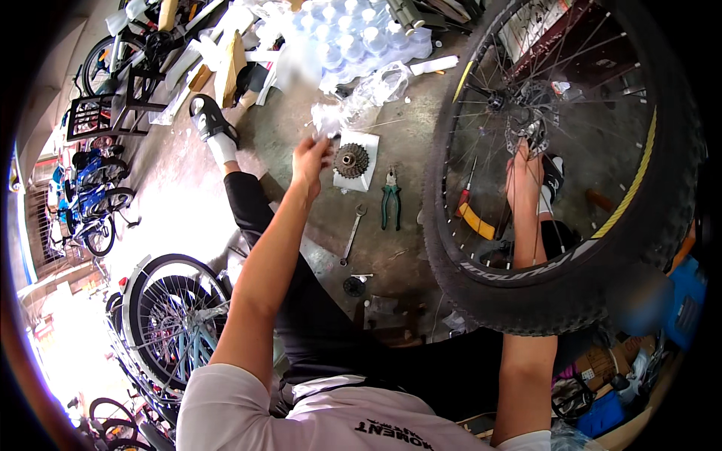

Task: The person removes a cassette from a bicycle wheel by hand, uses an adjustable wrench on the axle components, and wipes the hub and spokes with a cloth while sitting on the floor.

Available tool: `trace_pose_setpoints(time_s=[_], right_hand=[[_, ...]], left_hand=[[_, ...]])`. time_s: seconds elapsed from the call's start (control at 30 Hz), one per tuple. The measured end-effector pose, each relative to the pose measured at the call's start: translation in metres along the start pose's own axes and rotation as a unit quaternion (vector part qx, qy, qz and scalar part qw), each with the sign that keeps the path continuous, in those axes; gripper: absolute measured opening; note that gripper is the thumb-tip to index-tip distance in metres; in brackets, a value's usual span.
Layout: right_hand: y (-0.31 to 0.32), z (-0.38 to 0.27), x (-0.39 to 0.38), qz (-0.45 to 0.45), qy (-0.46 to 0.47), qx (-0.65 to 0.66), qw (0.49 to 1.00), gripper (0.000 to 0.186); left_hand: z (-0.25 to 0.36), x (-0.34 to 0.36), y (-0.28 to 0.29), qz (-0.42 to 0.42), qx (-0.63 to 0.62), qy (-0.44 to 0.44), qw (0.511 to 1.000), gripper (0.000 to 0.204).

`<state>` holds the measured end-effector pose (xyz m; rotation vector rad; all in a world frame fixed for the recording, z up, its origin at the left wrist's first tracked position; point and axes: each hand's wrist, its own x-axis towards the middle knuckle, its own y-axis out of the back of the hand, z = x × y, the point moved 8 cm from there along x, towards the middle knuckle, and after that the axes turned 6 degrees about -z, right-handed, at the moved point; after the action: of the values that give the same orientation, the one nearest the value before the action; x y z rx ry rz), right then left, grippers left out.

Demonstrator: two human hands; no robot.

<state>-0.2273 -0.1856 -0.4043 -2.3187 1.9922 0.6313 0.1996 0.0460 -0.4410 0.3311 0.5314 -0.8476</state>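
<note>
My left hand [307, 164] reaches forward over the floor, its fingers apart and slightly bent, with nothing visible in them. Just right of it a dark multi-speed freewheel [352, 161] lies on a piece of white paper [365, 183]. Crumpled clear plastic [331, 119] is close beyond the fingertips. On my right a bicycle wheel [492, 307] with a knobby black tyre is raised toward me. Behind its spokes my right hand [524, 179] is closed at the hub [532, 137], beside the disc rotor; its fingertips are partly hidden there.
Green-handled pliers [390, 203], a combination spanner [352, 234] and a small dark round part [353, 286] lie between my legs. A red-handled screwdriver [464, 197] shows through the spokes. Packed bottles [353, 37] stand ahead; another bicycle wheel [174, 319] is at left, a blue case [686, 297] at right.
</note>
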Motion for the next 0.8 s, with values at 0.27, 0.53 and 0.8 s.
trace_pose_setpoints(time_s=[0.27,0.53,0.8], right_hand=[[0.010,0.021,0.003,-0.036,-0.020,0.138,0.990,0.016],[0.018,0.012,-0.002,-0.010,-0.056,0.134,0.989,0.025],[0.033,0.031,0.010,-0.047,-0.065,0.076,0.994,0.024]], left_hand=[[-0.105,0.022,0.018,0.056,-0.037,0.135,0.989,0.014],[-0.060,0.090,0.003,0.051,0.155,0.055,0.985,0.014],[-0.037,0.081,0.086,0.098,-0.121,0.041,0.987,0.020]])
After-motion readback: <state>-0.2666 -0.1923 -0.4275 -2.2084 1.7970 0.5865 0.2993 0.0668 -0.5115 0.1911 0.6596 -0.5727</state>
